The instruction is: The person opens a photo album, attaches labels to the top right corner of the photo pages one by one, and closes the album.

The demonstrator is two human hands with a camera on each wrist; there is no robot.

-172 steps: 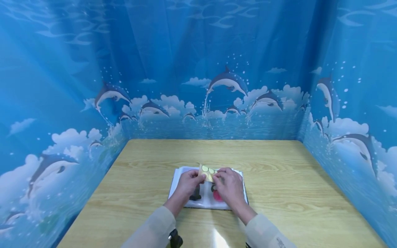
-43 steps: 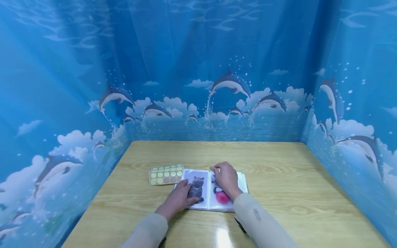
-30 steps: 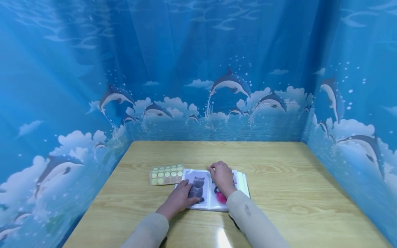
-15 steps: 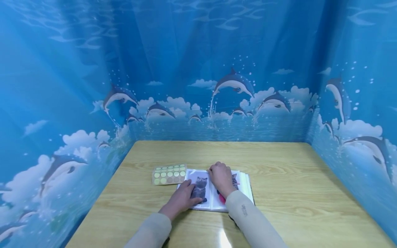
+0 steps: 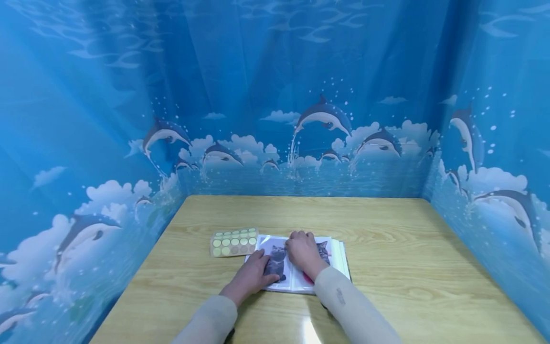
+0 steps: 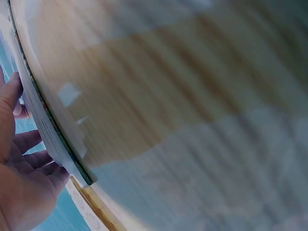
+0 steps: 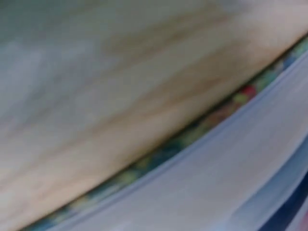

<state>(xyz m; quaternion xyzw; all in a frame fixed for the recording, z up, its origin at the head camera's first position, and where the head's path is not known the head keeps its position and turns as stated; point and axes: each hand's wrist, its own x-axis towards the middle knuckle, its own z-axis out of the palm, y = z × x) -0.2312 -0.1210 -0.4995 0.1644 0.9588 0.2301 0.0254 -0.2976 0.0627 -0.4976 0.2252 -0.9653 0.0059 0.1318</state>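
A small photo album (image 5: 338, 267) lies spread on the table, with cat pictures in its clear pockets. On its left page, beside a grey cat photo (image 5: 277, 267), rests my left hand (image 5: 252, 274), fingers extended and thumb apart. In the left wrist view, that hand's fingers (image 6: 29, 139) lie along the album's page edges. My right hand (image 5: 304, 251) is over the middle fold with curled fingers, partly covering the right-hand cat photo (image 5: 323, 253). A small pale round sticker appears pinched at its fingertips, mostly hidden. The right wrist view shows only the album's patterned cover edge (image 7: 216, 118).
A sheet of round yellow-green stickers (image 5: 234, 242) lies left of the album, touching or nearly touching its corner; a few spots are bare. The wooden table (image 5: 386, 229) is enclosed by blue dolphin-print curtains (image 5: 240, 95).
Earlier both hands held the sticker sheet above the album; now it lies at the left. The left hand has settled on the page, and the right hand has shifted left to the fold.
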